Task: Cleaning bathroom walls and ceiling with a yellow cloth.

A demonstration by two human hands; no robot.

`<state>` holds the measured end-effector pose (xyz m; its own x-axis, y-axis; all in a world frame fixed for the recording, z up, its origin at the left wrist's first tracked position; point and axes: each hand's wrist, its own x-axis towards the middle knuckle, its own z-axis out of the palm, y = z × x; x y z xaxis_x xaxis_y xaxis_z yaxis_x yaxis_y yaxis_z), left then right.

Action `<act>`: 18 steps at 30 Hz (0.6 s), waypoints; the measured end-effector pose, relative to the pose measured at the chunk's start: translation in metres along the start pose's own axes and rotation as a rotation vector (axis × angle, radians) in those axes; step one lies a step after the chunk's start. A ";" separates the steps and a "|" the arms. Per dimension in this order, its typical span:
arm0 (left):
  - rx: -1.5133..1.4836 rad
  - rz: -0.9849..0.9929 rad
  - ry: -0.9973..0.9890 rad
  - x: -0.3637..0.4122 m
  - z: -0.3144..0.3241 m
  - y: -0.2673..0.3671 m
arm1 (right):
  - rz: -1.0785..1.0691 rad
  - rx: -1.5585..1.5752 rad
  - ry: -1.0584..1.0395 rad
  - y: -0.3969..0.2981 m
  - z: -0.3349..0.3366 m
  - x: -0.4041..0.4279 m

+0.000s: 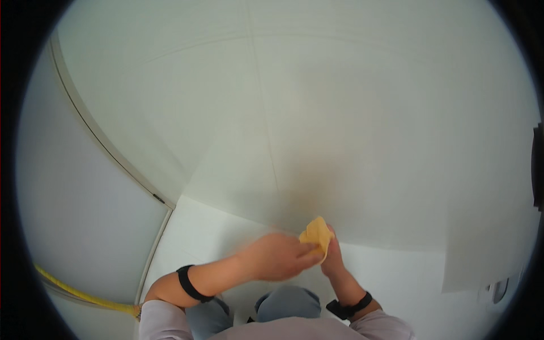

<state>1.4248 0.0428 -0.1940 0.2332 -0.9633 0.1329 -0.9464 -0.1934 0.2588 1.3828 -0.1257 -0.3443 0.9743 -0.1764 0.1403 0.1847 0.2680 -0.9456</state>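
Observation:
A yellow cloth (315, 231), folded or bunched, is between my two hands in front of my body. My left hand (278, 257) reaches across from the left, its fingers pressed on the near face of the cloth; motion blurs its back. On the cloth's right side, my right hand (333, 255) grips it, with part of its fingers hidden behind the fabric. Both hands are low, near the foot of a white wall (340, 127) as seen from above. Black straps circle both forearms, and the right one carries a small dark block.
To the left stands a pale panel door (85, 170) with a frame and a dark hinge (158, 198). A yellow bar or hose (85, 293) crosses the lower left. A metal fitting (499, 291) is at lower right, and a dark object (537, 168) is at the right rim. White floor (382, 267) lies below.

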 end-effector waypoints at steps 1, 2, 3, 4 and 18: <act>0.008 -0.010 0.020 -0.005 0.004 0.000 | -0.007 -0.010 -0.021 -0.002 0.007 -0.001; -0.018 -0.005 0.036 -0.011 0.007 0.000 | -0.007 0.029 -0.072 -0.007 0.013 -0.001; -0.047 0.010 0.049 -0.015 0.009 0.000 | -0.008 0.067 -0.115 -0.009 0.015 -0.003; -0.040 0.012 0.073 -0.018 0.010 0.000 | -0.029 -0.048 -0.129 0.001 0.010 -0.001; -0.280 0.115 0.290 -0.067 0.017 -0.057 | -0.972 -0.809 0.376 -0.092 0.005 0.062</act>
<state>1.4594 0.1153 -0.2338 0.2210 -0.8754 0.4298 -0.8820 0.0087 0.4711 1.4270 -0.1569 -0.2473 0.3700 -0.2603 0.8918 0.5272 -0.7315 -0.4323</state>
